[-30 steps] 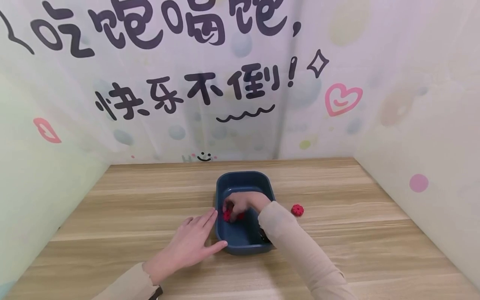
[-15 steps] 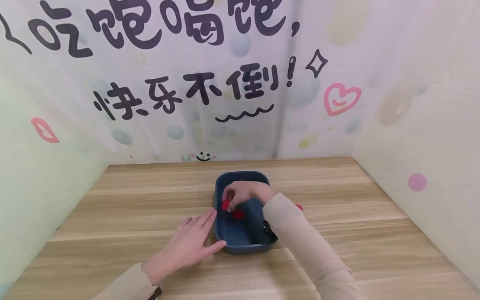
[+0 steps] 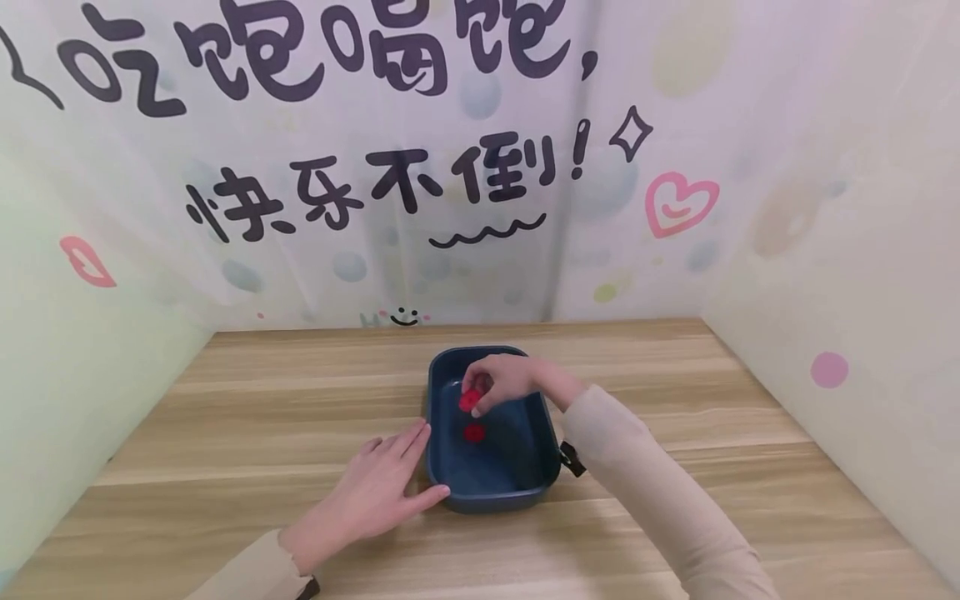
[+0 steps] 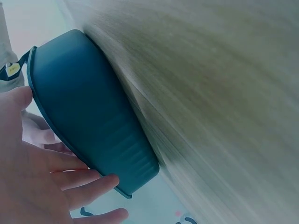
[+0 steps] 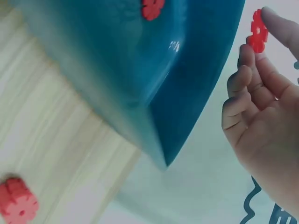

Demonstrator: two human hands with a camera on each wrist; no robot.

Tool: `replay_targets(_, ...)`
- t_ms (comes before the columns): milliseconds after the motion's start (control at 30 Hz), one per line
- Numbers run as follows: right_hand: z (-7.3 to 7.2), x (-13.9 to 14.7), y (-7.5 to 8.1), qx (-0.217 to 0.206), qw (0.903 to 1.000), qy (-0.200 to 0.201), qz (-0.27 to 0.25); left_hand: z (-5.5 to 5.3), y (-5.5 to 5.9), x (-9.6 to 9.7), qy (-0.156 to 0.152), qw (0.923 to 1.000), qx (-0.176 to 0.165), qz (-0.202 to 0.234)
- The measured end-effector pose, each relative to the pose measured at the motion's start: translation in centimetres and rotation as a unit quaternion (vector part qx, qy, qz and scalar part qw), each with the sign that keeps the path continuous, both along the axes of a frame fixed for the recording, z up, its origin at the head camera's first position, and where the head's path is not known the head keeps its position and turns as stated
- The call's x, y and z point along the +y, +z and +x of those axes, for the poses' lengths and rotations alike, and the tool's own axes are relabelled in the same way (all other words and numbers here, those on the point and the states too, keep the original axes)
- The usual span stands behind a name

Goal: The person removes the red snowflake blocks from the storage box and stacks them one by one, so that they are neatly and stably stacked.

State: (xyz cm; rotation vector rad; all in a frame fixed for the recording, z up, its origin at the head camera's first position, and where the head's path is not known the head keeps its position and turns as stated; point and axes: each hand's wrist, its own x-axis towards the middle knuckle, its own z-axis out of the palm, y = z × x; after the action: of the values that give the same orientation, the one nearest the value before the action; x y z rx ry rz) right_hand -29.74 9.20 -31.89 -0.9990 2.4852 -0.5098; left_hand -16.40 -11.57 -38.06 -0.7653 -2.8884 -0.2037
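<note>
A dark blue rectangular bin stands on the table. My left hand rests against its left side, fingers fairly straight; in the left wrist view the fingertips and thumb touch the rim. Over the bin, my right hand pinches a red flower-shaped plastic disc between thumb and fingertips. Below it, another red flower-shaped disc lies on the bin floor. Outside the bin, the right wrist view shows a small stack of red flower-shaped discs on the table, which my right arm hides in the head view.
The wooden tabletop extends on both sides of the bin. A white printed backdrop closes off the back, and pale walls stand left and right. A black band sits at my right wrist, over the bin's right rim.
My right hand has lifted the red disc from the bin floor, moving up and slightly right. The other disc stays in the bin. My left hand has stayed in place.
</note>
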Motion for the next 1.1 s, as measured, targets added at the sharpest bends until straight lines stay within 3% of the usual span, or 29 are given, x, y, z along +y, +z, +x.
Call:
replay_targets(267, 0.3, 2.6, -1.0, 0.020, 0.9976, 0.015, -0.065, 0.1, -0.2, -0.2, 0.001, 1.0000, -0.003, 0.000)
replay_targets(500, 0.3, 5.3, -1.7, 0.064, 0.9905, 0.028, -0.118, 0.0, -0.2, -0.1, -0.003, 1.0000, 0.004, 0.002)
replay_targets(733, 0.7, 7.9, -2.1, 0.076, 0.9862, 0.001, -0.147, -0.2, -0.3, -0.1, -0.003, 0.9999, 0.011, 0.003)
replay_targets(867, 2.2, 8.8, -0.8, 0.075, 0.9835, -0.005, -0.165, -0.2, -0.2, -0.1, -0.001, 1.0000, 0.008, -0.001)
replay_targets(967, 2.5, 9.8, -0.9, 0.077, 0.9802, -0.007, -0.182, -0.1, -0.2, -0.1, -0.001, 1.0000, 0.010, -0.001)
replay_targets(1100, 1.2, 11.8, -2.9, 0.082, 0.9791, -0.015, -0.186, -0.1, -0.3, -0.2, -0.002, 0.9999, 0.014, -0.001)
